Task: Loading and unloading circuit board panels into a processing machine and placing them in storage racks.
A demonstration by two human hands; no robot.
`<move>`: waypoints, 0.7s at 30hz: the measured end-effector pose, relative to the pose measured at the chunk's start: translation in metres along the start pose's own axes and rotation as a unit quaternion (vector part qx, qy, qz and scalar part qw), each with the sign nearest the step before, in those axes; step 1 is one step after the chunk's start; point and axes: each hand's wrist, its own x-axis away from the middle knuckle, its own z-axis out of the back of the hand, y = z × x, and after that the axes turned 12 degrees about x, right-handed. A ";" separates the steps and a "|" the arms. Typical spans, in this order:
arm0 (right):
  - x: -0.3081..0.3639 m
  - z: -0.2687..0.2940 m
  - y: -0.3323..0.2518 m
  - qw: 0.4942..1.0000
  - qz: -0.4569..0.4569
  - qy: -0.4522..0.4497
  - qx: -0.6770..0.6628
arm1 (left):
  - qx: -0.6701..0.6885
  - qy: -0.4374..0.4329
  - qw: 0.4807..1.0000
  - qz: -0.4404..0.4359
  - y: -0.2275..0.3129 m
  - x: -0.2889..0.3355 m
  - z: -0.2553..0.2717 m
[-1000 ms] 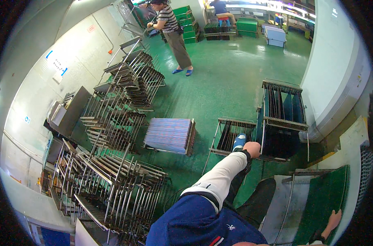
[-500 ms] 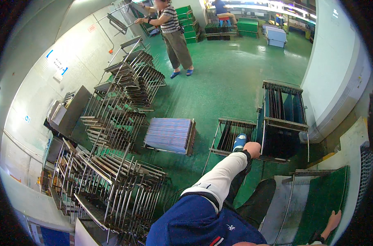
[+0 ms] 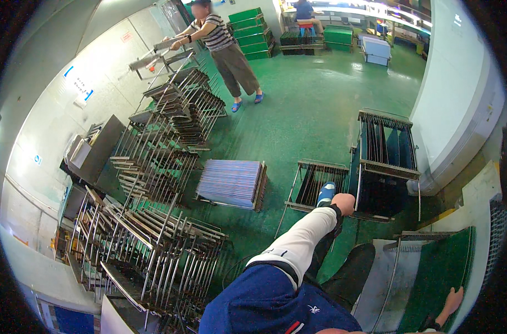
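Observation:
My left arm, in a white sleeve, reaches forward. My left hand (image 3: 344,204) is closed like a fist above the near side of a wire rack (image 3: 384,167) holding dark panels. What it may hold is hidden below it. At the lower right, my right hand (image 3: 451,303) has its fingers at the outer edge of a green panel (image 3: 440,273), gripping it. That panel stands in a slotted metal rack (image 3: 395,278) next to pale grey panels (image 3: 379,261). A lower slotted rack (image 3: 320,181) with thin dark slots stands by my shoe.
Piled empty metal racks (image 3: 159,245) line the left side. A rack of pale bluish panels (image 3: 231,181) sits on the green floor (image 3: 298,106). A co-worker (image 3: 220,44) stands at the far left pile. Green stacked crates (image 3: 250,36) and a seated person (image 3: 305,11) are farther back.
The co-worker has leaned left and lowered a metal rack toward the top of the far pile. My own hands look unmoved.

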 end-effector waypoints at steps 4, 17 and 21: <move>0.001 0.002 -0.003 1.000 -0.010 -0.011 -0.005 | 0.000 0.003 1.000 -0.005 0.002 0.004 0.004; -0.001 -0.003 -0.001 1.000 -0.002 0.004 -0.004 | 0.004 0.001 1.000 0.000 0.004 0.006 0.007; 0.004 0.003 -0.003 1.000 -0.003 0.007 -0.007 | 0.002 -0.003 1.000 0.002 0.005 0.005 0.007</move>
